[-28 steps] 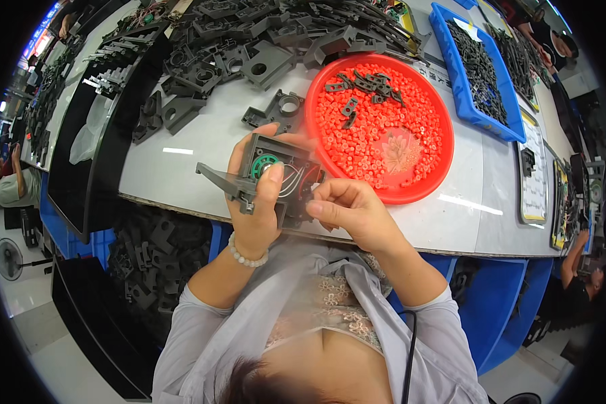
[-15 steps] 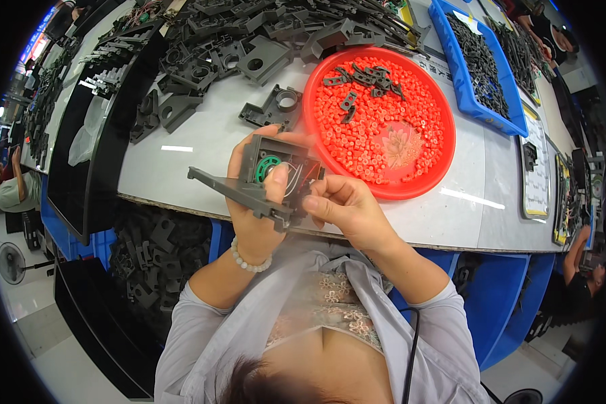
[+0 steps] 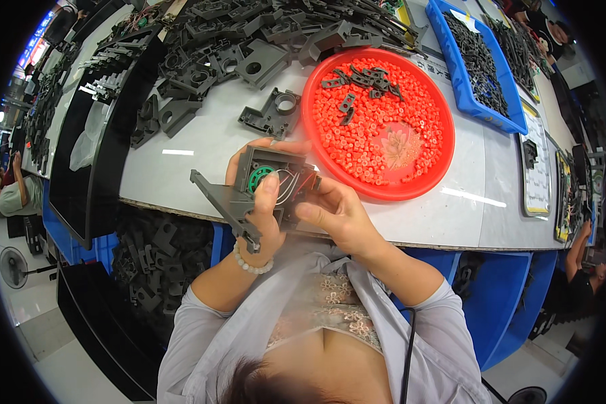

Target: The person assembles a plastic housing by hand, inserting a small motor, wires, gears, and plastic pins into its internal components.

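From my remote seat, the head view shows the left hand (image 3: 268, 230) curled firmly round a dark grey housing (image 3: 284, 163), its thumb laid inside beside a green disc (image 3: 256, 177) and covering part of it. The right hand (image 3: 340, 219) is half closed at the housing's right side, thumb and fingers bent close together; I cannot tell whether they pinch a wire or a small part, as that edge is hazy and the fingertips are partly hidden. White wires (image 3: 288, 190) loop inside, their ends lost to me. A grey bar (image 3: 219, 200) slants out at lower left; where it joins the housing is behind the thumb. The housing is held over the near edge of the worktop (image 3: 205, 145). Just beyond lies a loose grey bracket (image 3: 269, 116), close to a round red basin (image 3: 447, 148) of small red pieces (image 3: 340, 151) and dark clips (image 3: 372, 81). Farther off, a heap of grey parts (image 3: 262, 62) runs out of view at the top, near a blue tray (image 3: 459, 94).
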{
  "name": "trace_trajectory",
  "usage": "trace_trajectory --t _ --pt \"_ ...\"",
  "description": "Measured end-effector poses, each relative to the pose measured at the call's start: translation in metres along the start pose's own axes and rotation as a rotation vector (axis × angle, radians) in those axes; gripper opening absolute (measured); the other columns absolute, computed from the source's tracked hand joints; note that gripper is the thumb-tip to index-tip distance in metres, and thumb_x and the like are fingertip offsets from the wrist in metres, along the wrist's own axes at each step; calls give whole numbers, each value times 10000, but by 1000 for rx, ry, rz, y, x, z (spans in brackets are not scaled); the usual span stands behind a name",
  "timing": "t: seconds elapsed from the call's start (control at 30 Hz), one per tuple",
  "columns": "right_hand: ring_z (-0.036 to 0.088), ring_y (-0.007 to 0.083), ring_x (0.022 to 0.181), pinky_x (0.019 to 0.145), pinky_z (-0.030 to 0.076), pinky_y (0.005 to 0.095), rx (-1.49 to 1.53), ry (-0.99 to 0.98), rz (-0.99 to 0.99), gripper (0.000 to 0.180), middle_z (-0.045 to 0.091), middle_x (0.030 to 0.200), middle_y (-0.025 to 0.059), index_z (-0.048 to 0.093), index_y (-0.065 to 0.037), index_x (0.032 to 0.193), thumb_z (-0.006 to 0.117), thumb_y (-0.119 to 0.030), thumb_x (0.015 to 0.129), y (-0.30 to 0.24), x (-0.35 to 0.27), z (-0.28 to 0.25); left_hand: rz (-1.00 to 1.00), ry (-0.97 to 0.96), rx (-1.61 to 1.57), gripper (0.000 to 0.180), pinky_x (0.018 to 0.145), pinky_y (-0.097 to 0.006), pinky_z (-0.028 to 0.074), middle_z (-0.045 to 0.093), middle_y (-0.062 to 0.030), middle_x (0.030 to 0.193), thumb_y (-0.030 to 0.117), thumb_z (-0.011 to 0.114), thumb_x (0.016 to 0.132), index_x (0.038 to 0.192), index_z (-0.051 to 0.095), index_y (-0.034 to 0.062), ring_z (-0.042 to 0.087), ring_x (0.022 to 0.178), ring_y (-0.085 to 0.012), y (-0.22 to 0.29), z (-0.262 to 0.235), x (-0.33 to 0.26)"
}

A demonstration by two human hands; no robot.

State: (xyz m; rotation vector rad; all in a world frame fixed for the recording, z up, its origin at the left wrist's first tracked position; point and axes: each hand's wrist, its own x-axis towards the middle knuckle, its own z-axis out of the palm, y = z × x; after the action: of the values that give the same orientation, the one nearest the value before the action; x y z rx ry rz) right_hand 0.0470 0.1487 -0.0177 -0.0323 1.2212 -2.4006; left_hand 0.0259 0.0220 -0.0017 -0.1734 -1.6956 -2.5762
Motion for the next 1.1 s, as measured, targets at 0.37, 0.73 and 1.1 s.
trace_trajectory --t 0.37,0.73,1.1 --pt "571 263 854 743 463 346 -1056 255 -785 473 559 978 127 570 -33 1079 754 -73 645 -30 5 -3 -37 1 -251 377 813 -361 509 516 -209 1148 137 427 871 1220 330 34 584 943 -233 2 1 3" --pt "548 283 887 733 450 376 -1258 150 -912 313 558 1023 105 630 -70 957 682 -27 652 -34 10 -6 -46 -16 -52 400 873 -395 482 520 -227 1134 194 426 866 1215 343 18 542 1048 -295 1 -1 5" --pt "526 230 948 742 390 366 -1716 6 -911 91 552 1118 72 569 -79 703 584 -161 667 -50 14 -7 -30 57 38 402 838 -317 482 514 -116 1085 135 525 841 1207 423 3 539 959 -177 -17 -4 5"
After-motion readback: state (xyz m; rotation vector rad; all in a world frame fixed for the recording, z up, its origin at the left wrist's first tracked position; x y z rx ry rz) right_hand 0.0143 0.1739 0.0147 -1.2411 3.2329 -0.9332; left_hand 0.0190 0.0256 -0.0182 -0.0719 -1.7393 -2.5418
